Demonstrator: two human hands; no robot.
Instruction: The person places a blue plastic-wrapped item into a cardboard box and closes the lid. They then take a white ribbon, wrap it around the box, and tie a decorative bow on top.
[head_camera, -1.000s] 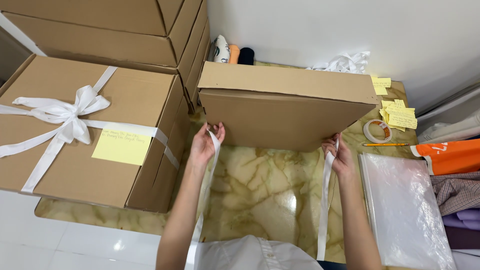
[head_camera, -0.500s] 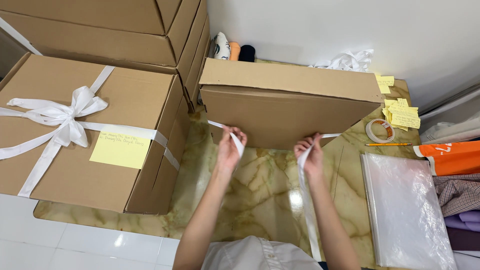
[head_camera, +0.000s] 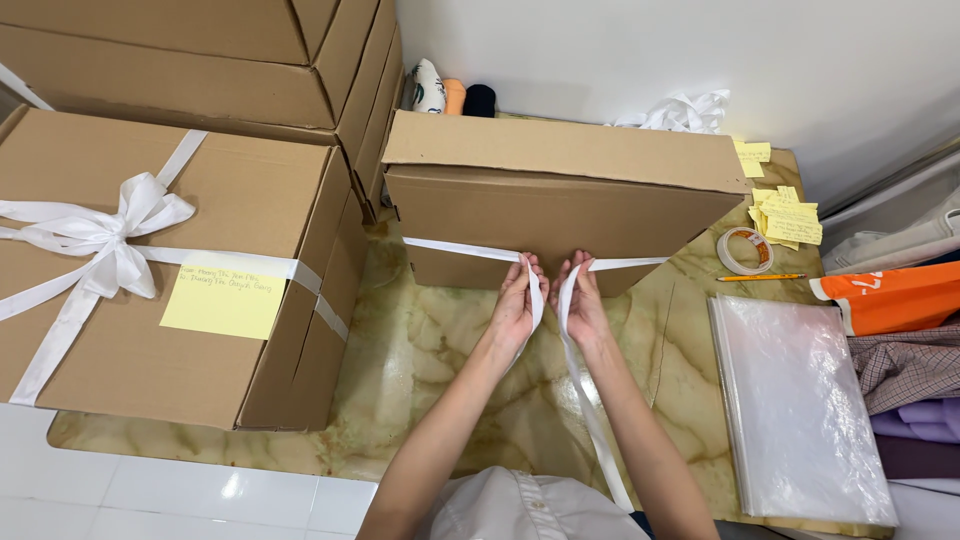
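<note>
A brown cardboard box (head_camera: 560, 195) stands on a marble-patterned floor slab (head_camera: 420, 340), lid closed. A white ribbon (head_camera: 460, 249) runs across its near side from both corners. My left hand (head_camera: 517, 305) grips the left ribbon end and my right hand (head_camera: 580, 300) grips the right end. Both hands meet at the middle of the box's front, nearly touching. The loose tails hang down toward me along my arms.
To the left sits a larger box (head_camera: 170, 290) tied with a white bow and bearing a yellow note; more boxes (head_camera: 200, 60) are stacked behind. On the right lie a tape roll (head_camera: 745, 250), a pencil (head_camera: 760, 277), yellow notes (head_camera: 790, 215), clear plastic bags (head_camera: 800, 400) and folded clothes (head_camera: 900, 320).
My hands moved inward from the box's two front corners to its middle, drawing the ribbon ends along the front face until they meet.
</note>
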